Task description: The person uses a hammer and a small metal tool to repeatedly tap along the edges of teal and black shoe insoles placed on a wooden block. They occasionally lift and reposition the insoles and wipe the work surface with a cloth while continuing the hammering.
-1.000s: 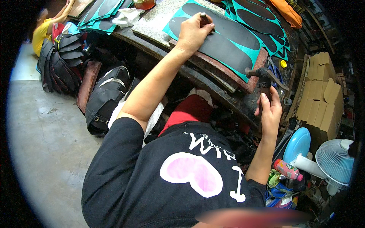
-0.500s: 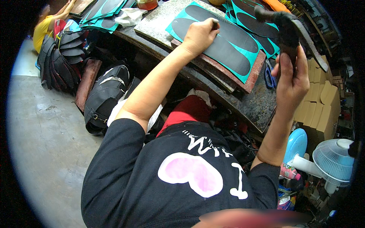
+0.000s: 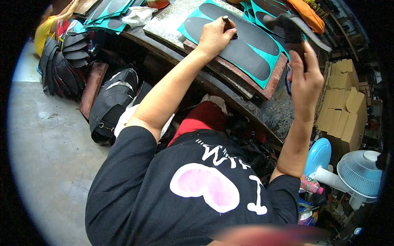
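Observation:
My left hand is closed round a short dark punch-like rod, which stands roughly upright on a teal sheet. Black sole-shaped pieces cover most of that sheet, which lies on a reddish-brown board on the workbench. My right hand grips the dark handle of a hammer, raised at the bench's right side. The hammer's long curved head is slightly blurred. Behind my right fingers, blue-handled scissors are mostly hidden.
More teal sheets with black shapes lie at the back right and back left. Bundled black pieces stand on the left floor, near a person in yellow. Cardboard boxes and a fan are at right.
My right hand has brought the hammer down a little and to the left. The left hand has shifted slightly, showing more of the punch-like rod.

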Action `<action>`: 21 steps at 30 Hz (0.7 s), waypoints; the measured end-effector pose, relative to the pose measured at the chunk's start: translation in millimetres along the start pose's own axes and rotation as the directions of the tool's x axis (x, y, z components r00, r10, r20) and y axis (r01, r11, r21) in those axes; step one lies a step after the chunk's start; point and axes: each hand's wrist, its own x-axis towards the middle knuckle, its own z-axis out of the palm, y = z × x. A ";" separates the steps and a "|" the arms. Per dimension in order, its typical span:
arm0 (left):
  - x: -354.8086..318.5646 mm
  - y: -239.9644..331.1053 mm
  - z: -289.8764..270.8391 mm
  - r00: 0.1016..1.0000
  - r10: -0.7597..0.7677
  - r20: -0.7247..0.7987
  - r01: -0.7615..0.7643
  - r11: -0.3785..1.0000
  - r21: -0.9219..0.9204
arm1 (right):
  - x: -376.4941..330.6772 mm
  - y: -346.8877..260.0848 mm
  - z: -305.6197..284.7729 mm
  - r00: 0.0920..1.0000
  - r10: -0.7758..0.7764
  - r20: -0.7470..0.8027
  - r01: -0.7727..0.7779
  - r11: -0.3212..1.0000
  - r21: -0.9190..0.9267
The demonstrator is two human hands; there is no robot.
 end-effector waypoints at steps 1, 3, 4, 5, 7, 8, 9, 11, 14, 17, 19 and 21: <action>0.0 2.5 0.0 0.999 0.038 0.020 -0.039 0.999 0.023 | 2.3 -6.8 -0.8 0.997 -0.057 -0.048 0.058 0.998 0.032; -1.3 8.3 1.4 0.985 0.157 0.069 -0.164 0.979 0.124 | 3.7 -13.9 6.4 0.969 -0.193 -0.154 0.212 0.970 0.118; -1.7 10.9 2.7 0.967 0.232 0.103 -0.249 0.948 0.198 | 3.6 -12.6 9.7 0.957 -0.256 -0.137 0.264 0.963 0.050; -4.1 13.2 5.1 0.940 0.321 0.113 -0.340 0.902 0.266 | 1.0 -9.4 17.4 0.975 -0.215 -0.061 0.212 0.976 -0.058; -7.1 14.6 9.0 0.941 0.320 0.111 -0.338 0.888 0.310 | -6.3 4.0 25.5 0.985 0.032 0.168 0.014 0.964 -0.265; -8.8 14.0 10.7 0.940 0.316 0.129 -0.341 0.879 0.332 | -10.8 12.1 26.7 0.993 -0.006 0.115 0.037 0.962 -0.269; -8.1 12.1 11.0 0.978 0.211 -0.003 -0.205 0.953 0.224 | -12.7 19.9 23.1 0.995 0.009 0.100 0.021 0.954 -0.299; -6.4 7.3 9.9 0.996 -0.026 -0.084 0.017 0.994 -0.105 | -16.7 28.2 13.2 0.995 0.086 0.045 -0.072 0.966 -0.247; -2.6 3.5 6.3 0.998 -0.060 0.016 0.061 0.992 -0.109 | -13.7 20.0 -6.2 0.992 0.121 0.019 -0.118 0.987 -0.108; -3.8 9.3 5.6 0.996 0.046 0.075 -0.046 0.999 -0.002 | -11.1 -2.2 -18.0 0.997 0.048 -0.057 -0.046 0.998 0.032; -7.2 16.6 8.3 0.986 0.150 0.070 -0.157 0.980 0.122 | -11.5 -9.3 -11.9 0.991 -0.035 -0.129 0.040 0.999 0.033; -12.6 23.3 13.9 0.955 0.245 0.166 -0.287 0.905 0.314 | -15.1 -3.4 4.2 0.958 -0.256 -0.128 0.244 0.965 -0.100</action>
